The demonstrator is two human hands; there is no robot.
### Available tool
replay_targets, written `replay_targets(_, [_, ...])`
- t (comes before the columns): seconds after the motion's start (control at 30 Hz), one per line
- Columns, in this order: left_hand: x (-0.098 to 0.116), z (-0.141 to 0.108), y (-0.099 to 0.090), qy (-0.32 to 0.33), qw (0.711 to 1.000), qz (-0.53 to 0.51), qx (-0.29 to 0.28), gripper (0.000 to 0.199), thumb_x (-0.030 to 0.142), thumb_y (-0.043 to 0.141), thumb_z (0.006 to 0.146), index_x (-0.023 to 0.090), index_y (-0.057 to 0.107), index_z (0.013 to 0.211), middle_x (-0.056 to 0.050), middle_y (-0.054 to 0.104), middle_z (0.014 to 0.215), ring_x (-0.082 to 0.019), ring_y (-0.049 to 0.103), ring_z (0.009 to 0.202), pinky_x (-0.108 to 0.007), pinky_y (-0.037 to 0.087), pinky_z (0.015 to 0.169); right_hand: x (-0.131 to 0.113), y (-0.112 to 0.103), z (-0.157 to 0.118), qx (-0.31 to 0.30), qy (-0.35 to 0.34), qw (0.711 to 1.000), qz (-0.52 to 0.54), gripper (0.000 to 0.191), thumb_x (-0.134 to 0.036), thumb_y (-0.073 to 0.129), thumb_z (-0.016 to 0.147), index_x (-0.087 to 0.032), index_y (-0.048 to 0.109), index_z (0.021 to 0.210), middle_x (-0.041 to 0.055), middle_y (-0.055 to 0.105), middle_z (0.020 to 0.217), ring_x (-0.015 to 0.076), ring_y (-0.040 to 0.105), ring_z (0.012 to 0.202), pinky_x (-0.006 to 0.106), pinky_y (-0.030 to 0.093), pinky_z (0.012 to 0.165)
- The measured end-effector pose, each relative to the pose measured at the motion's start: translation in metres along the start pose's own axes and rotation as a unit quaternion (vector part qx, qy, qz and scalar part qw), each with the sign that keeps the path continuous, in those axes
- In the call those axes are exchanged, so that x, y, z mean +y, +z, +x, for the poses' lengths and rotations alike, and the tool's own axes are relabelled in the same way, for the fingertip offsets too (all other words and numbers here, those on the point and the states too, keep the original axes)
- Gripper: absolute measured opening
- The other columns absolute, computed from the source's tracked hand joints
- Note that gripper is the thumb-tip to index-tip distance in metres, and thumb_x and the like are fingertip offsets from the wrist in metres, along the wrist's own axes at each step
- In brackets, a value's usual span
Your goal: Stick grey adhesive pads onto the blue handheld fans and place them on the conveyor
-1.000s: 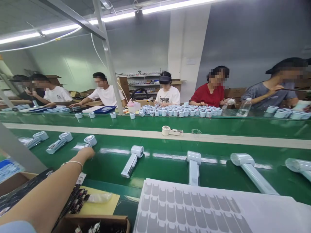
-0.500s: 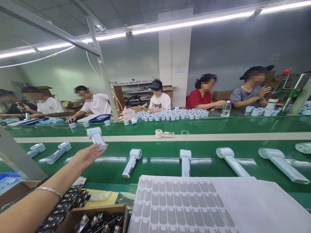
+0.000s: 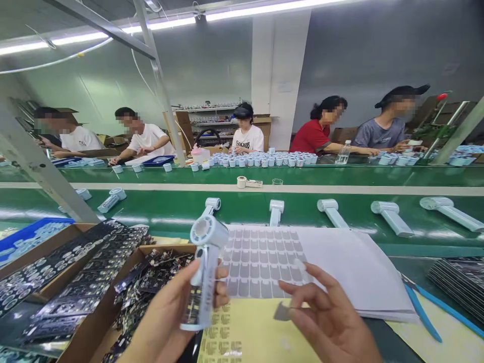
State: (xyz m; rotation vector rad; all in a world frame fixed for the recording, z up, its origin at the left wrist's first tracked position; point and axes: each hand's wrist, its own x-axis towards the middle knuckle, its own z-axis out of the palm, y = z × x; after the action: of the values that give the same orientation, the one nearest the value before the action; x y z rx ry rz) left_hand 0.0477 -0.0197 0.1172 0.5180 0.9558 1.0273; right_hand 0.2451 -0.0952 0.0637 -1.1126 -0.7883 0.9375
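In the head view my left hand [image 3: 168, 307] is wrapped round the handle of a pale-blue handheld fan [image 3: 207, 290]. The fan stands nearly upright, its round head on top, and a circuit board shows in the open side of its handle. My right hand [image 3: 327, 315] pinches a small grey sticker [image 3: 282, 312] between thumb and finger, apart from the fan. A whitish scrap [image 3: 301, 268] by its index fingertip is too blurred to name. Behind both hands lies a sheet of grey stickers [image 3: 260, 269], with a yellow label sheet [image 3: 257, 333] in front.
Several pale-blue fans [image 3: 333, 213] lie along the green conveyor belt [image 3: 242, 212]. Cardboard boxes of circuit boards [image 3: 139, 292] stand at left, beside a blue tray [image 3: 34, 237]. At right are blue-handled pliers [image 3: 421, 307] and stacked black panels [image 3: 459, 277]. Co-workers sit across the belt.
My left hand has brought the fan from over the belt back towards me. My right hand has come into view with a grey sticker. The camera has tilted down.
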Motion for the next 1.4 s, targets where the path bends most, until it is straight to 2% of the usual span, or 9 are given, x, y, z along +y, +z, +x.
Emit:
replay_targets(0.07, [-0.020,-0.004,0.010,-0.035,0.996,-0.040,0.068,0.018,0.015,0.057,0.089,0.002,0.067,0.095,-0.019,0.072,0.086,-0.021,0.071,0.067,-0.034,0.062,0.067,0.000,0.018,-0.008,-0.064,0.021,0.997,0.039,0.064,-0.043,0.083,0.071,-0.030,0.051,0.124,-0.0052,0.068,0.069,0.0259,0.067,0.113,0.032,0.056,0.088])
replay_targets(0.13, [-0.031,-0.006,0.019,-0.052,0.988,-0.097,0.107,0.015,0.012,0.055,0.091,0.004,0.066,0.096,-0.013,0.070,0.074,-0.015,0.068,0.056,-0.027,0.060,0.058,0.002,0.030,-0.014,-0.108,0.028,0.992,0.060,0.063,-0.031,0.082,0.069,-0.028,0.050,0.123,-0.0049,0.069,0.069,0.0266,0.064,0.118,0.037,0.052,0.097])
replay_targets(0.27, [-0.036,-0.006,0.028,-0.083,0.974,-0.179,0.110,0.010,0.013,0.055,0.092,0.008,0.064,0.092,-0.003,0.059,0.057,-0.008,0.056,0.040,-0.016,0.049,0.041,-0.001,0.050,-0.022,-0.141,0.043,0.988,0.038,0.059,-0.022,0.074,0.065,-0.023,0.051,0.119,-0.0027,0.071,0.069,0.0274,0.059,0.125,0.044,0.043,0.107])
replay_targets(0.37, [-0.038,-0.004,0.027,-0.088,0.972,-0.192,0.102,0.006,0.013,0.059,0.089,0.012,0.060,0.084,-0.002,0.060,0.058,-0.008,0.057,0.042,-0.016,0.050,0.042,-0.005,0.060,-0.025,-0.135,0.061,0.989,0.016,0.059,-0.022,0.070,0.063,-0.020,0.051,0.119,-0.0013,0.072,0.068,0.0281,0.060,0.124,0.047,0.039,0.110])
replay_targets(0.57, [-0.039,-0.006,0.024,-0.074,0.970,-0.211,0.090,0.005,0.013,0.056,0.091,0.015,0.058,0.086,-0.002,0.062,0.062,-0.008,0.059,0.044,-0.018,0.052,0.046,-0.008,0.069,-0.025,-0.115,0.064,0.991,0.008,0.057,-0.023,0.070,0.060,-0.019,0.054,0.114,0.0000,0.073,0.066,0.0310,0.062,0.121,0.051,0.037,0.112])
replay_targets(0.9, [-0.039,-0.008,0.022,-0.077,0.966,-0.236,0.072,0.018,0.014,0.053,0.093,0.016,0.053,0.074,-0.001,0.056,0.055,-0.008,0.057,0.044,-0.016,0.049,0.044,-0.012,0.074,-0.024,-0.120,0.071,0.990,-0.005,0.055,-0.024,0.069,0.061,-0.021,0.054,0.113,-0.0024,0.071,0.065,0.0298,0.063,0.119,0.051,0.036,0.113])
replay_targets(1.07, [-0.038,-0.008,0.024,-0.090,0.963,-0.239,0.082,0.019,0.017,0.053,0.093,0.015,0.053,0.075,0.000,0.055,0.056,-0.008,0.057,0.044,-0.016,0.049,0.045,-0.014,0.075,-0.024,-0.119,0.084,0.989,-0.017,0.054,-0.025,0.070,0.062,-0.021,0.055,0.113,-0.0024,0.071,0.065,0.0304,0.062,0.119,0.051,0.035,0.114])
replay_targets(1.4, [-0.037,-0.010,0.023,-0.083,0.964,-0.242,0.074,0.018,0.014,0.053,0.092,0.017,0.052,0.075,0.001,0.053,0.057,-0.007,0.057,0.044,-0.016,0.050,0.045,-0.010,0.078,-0.026,-0.112,0.060,0.991,-0.047,0.051,-0.026,0.070,0.063,-0.022,0.057,0.112,-0.0005,0.072,0.065,0.0314,0.064,0.117,0.053,0.035,0.112])
